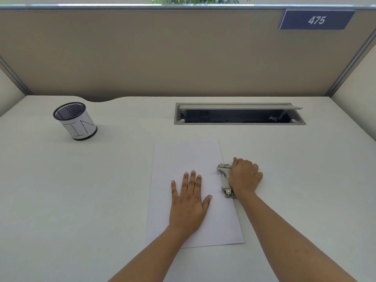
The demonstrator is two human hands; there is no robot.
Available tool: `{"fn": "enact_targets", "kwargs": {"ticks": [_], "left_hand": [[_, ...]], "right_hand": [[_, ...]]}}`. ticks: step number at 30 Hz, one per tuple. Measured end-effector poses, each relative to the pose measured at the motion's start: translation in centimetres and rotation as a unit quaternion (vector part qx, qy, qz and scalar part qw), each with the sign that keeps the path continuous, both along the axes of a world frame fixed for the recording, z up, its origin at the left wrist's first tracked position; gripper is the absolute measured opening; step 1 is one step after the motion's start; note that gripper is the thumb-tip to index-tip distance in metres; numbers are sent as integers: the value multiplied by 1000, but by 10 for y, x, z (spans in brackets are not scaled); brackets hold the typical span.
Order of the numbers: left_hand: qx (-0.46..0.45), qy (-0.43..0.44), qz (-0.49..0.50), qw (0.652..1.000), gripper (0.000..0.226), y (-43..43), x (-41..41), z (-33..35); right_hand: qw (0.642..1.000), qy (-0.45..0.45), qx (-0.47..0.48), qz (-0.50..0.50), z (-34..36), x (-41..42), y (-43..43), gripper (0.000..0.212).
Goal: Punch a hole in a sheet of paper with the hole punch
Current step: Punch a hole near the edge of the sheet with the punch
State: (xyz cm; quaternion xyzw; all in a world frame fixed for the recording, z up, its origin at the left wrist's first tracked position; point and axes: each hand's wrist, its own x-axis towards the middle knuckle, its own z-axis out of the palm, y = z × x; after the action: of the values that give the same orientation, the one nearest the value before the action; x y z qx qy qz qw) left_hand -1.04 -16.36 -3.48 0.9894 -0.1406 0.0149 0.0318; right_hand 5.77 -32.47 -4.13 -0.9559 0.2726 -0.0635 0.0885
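A white sheet of paper lies flat on the desk in front of me. My left hand rests palm down on its middle, fingers spread. A grey metal hole punch sits along the paper's right edge, its jaw over that edge. My right hand is closed over the punch's handle from the right and covers most of it. A ring shows on one finger.
A black mesh pen cup with a white paper label stands at the back left. An open cable tray is set into the desk behind the paper. A beige partition wall with a "475" sign closes off the back.
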Motion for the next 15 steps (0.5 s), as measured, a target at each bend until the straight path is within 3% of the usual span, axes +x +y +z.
{"fn": "enact_targets", "kwargs": {"ticks": [15], "left_hand": [[-18, 20, 15, 1000, 66, 1, 0, -1]], "right_hand": [[1000, -4, 21, 17, 11, -1, 3, 45]]}}
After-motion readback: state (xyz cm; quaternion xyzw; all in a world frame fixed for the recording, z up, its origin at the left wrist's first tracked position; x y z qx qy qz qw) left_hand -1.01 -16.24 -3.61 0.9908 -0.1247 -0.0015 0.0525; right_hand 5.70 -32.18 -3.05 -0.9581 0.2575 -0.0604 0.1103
